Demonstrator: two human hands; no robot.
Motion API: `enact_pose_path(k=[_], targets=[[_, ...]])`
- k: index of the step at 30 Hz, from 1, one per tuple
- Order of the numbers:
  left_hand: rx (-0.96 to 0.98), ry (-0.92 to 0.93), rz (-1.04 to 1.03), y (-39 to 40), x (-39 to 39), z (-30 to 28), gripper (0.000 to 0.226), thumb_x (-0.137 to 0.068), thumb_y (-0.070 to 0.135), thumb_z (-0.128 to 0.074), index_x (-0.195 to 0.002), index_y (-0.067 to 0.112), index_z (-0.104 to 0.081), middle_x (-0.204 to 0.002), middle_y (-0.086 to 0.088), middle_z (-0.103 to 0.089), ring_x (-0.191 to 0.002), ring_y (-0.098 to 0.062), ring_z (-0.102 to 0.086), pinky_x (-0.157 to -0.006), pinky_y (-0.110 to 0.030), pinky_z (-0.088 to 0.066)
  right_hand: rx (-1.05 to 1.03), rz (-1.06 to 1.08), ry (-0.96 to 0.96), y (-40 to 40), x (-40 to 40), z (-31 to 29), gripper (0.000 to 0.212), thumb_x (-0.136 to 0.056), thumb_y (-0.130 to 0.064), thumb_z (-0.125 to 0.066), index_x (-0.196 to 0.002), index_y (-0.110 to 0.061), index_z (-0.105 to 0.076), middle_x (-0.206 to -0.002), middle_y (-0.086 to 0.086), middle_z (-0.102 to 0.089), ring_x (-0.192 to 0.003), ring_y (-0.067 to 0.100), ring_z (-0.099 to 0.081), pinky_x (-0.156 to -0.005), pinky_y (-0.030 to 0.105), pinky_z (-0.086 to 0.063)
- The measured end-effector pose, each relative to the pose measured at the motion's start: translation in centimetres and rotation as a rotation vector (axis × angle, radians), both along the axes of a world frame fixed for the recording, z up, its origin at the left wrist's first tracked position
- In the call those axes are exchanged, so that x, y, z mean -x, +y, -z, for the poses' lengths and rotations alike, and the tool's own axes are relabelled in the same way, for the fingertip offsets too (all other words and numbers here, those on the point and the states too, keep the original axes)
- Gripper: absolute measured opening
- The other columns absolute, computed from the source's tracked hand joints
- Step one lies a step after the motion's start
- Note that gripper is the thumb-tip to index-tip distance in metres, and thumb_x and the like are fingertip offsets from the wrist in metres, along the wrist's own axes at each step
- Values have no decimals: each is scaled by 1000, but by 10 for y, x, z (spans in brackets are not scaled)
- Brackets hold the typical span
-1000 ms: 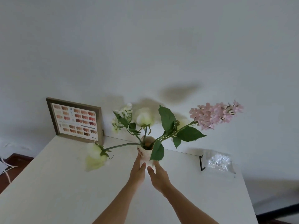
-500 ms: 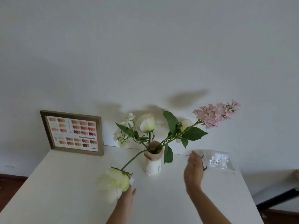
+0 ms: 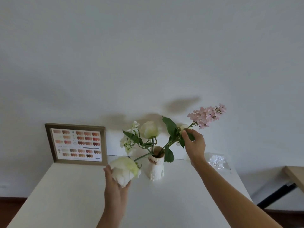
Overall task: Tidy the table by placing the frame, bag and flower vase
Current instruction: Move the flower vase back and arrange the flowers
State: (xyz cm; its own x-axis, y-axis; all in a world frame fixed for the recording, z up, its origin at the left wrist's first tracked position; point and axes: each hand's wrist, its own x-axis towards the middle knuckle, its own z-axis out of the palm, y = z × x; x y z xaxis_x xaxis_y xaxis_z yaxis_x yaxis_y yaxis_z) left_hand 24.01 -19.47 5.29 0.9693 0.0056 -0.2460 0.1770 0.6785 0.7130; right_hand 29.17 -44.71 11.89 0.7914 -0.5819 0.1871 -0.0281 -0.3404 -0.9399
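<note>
A small white flower vase (image 3: 155,168) stands upright near the back of the white table (image 3: 65,195), apart from both hands. My left hand (image 3: 116,185) cups a drooping white rose (image 3: 125,170) from below, left of the vase. My right hand (image 3: 194,143) pinches the stem of the pink flower spray (image 3: 207,115) among the leaves, up and right of the vase. A gold frame (image 3: 76,144) with colour swatches leans on the wall at the back left. A clear plastic bag (image 3: 217,161) lies at the back right corner, partly behind my right forearm.
The white wall rises directly behind the table. A wooden tabletop (image 3: 294,176) on a black leg juts in at the far right. Dark floor shows at the lower left and right.
Both hands let go of the vase, which now stands on the table. The left hand rose under the drooping white rose; the right hand moved up to the pink flower's stem.
</note>
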Motion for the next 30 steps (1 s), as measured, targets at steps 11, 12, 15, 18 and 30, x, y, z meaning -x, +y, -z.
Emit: enact_pose_path(k=[11,12,15,18,30], targets=[[-554,-174,86,-63,-42,-47,53,-96,51,-25,-145,43,-5,-158,8,-12,-144,-22,-20,-116,-42,-23,284,-13,110,35,-13,-6,25,-89,-38,-60,-100,-19,-72,-125,7,-54,-118,28,-43,-107,48,-30],[-542,-185,88,-67,-42,-48,53,-96,50,-25,-144,45,-5,-157,9,-13,-143,-21,-21,-112,-38,-24,326,-22,110,38,-13,-5,24,-88,-36,-61,-100,-19,-73,-127,6,-53,-121,28,-40,-107,46,-29],[-534,-195,116,-77,-40,-48,57,-93,54,-25,-143,47,1,-158,13,-5,-145,-18,-15,-110,-36,-22,439,-60,94,45,-12,9,15,-86,-30,-64,-94,-21,-74,-134,4,-49,-132,29,-32,-106,48,-23],[-558,-203,143,-79,-41,-48,70,-83,64,-24,-144,46,6,-159,16,5,-147,-14,-7,-115,-37,-16,424,-36,88,46,-14,22,13,-88,-29,-63,-90,-23,-74,-144,4,-42,-140,30,-21,-109,50,-17],[-736,-226,179,-86,-57,-48,73,-85,64,-20,-145,38,14,-155,13,26,-143,-8,24,-121,-50,3,459,-96,168,45,-23,42,14,-88,-34,-61,-90,-30,-74,-159,-1,-11,-146,27,5,-113,51,-7]])
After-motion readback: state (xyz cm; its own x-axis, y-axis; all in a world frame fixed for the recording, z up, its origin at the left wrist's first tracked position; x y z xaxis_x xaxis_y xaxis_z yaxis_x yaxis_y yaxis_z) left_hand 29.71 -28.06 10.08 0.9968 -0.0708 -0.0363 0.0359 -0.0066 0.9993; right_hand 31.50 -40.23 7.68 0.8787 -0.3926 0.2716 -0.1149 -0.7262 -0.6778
